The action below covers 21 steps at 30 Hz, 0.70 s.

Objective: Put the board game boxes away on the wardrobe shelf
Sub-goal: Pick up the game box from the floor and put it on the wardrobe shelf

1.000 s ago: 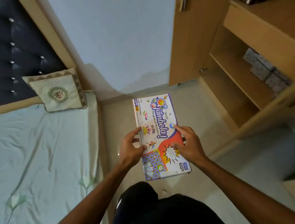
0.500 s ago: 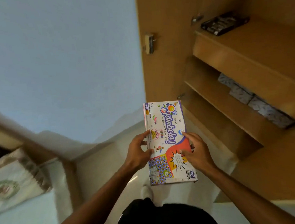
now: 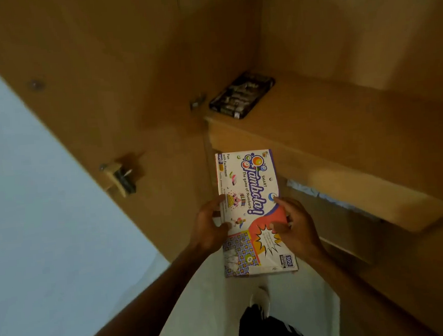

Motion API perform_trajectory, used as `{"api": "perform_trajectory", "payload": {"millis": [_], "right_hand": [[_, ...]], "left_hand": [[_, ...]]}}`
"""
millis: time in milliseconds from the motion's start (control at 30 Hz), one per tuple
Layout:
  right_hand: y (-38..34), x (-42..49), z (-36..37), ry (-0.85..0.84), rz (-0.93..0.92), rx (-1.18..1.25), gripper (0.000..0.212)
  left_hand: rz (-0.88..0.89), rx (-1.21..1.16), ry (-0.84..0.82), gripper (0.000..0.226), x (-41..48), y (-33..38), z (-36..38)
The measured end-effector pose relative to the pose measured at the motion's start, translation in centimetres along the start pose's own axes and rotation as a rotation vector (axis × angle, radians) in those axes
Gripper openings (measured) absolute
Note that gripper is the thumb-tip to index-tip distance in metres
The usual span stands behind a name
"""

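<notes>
— Both hands grip the game box, left hand on one long edge, right hand on the other. Why?
— Probably to keep it flat and steady. It hangs just below the wardrobe shelf, not yet on it.
— And that dark pack?
— Already on the shelf, at its back left corner.

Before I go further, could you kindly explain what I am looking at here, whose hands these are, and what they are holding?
There is no machine: a person wears a wide-angle camera on the head, looking forward and down, so this single view shows their own arms. The left hand and right hand grip the long sides of a colourful board game box, printed "The game of Numbers". Ahead is an open wooden wardrobe. On its upper shelf already lies a dark flat box. Something pale and patterned shows on the shelf below; I cannot tell what.
</notes>
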State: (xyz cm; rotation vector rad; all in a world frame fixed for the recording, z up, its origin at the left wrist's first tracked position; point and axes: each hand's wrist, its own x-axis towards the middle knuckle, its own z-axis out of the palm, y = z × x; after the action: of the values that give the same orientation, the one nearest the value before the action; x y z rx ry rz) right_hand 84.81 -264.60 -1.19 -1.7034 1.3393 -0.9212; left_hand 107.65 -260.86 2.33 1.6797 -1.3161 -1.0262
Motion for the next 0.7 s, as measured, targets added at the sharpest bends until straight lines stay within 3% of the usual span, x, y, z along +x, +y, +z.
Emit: {"api": "perform_trajectory", "payload": {"millis": [467, 600, 700], "right_hand": [[-0.9, 31.9, -3.2, 0.061, 0.007, -0.018, 0.052], [-0.4, 40.2, -2.9, 0.118, 0.062, -0.053, 0.047], [0.6, 44.6, -2.8, 0.157, 0.087, -0.113, 0.047]], "left_hand": [[0.039, -0.005, -0.004, 0.061, 33.0, 8.9, -1.4], [0.031, -0.004, -0.092, 0.055, 41.6, 11.0, -1.9], [-0.006, -0.067, -0.297, 0.062, 46.0, 11.9, -2.4]]}}
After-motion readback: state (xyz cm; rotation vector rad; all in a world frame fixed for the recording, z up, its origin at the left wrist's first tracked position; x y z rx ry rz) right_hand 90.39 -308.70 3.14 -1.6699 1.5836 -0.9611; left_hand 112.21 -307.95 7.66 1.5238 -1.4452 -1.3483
